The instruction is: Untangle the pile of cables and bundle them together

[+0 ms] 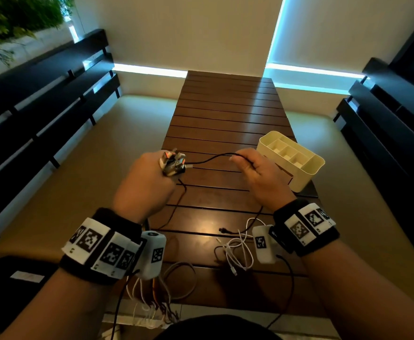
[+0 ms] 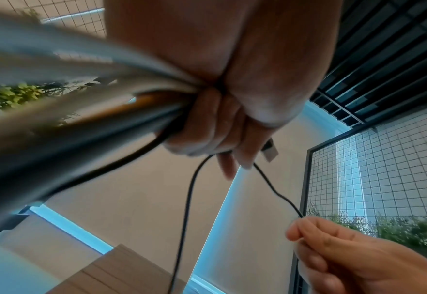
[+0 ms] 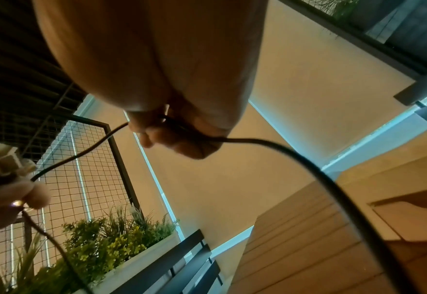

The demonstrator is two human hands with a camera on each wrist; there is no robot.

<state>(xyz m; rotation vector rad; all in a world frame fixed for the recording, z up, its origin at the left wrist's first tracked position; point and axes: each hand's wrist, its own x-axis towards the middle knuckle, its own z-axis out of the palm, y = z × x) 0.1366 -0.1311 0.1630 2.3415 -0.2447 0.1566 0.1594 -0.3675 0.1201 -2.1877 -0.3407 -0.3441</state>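
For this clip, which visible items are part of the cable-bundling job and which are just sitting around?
Part of the job:
- left hand gripping the bunch of cable plugs
- right hand pinching the thin black cable
- loose white cable on the table

Just lying about:
- cream plastic divided organiser box
- green plants

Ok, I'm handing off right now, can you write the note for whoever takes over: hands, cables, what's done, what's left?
Left hand grips a bunch of cable plugs; their cords hang off the table's near edge.
Right hand pinches the black cable running from that bunch.
Done: several cables gathered by their ends.
Left: the white cable and a dark one lie loose and tangled near the right wrist; add them, then tie the bundle. The cream organizer box looks empty.
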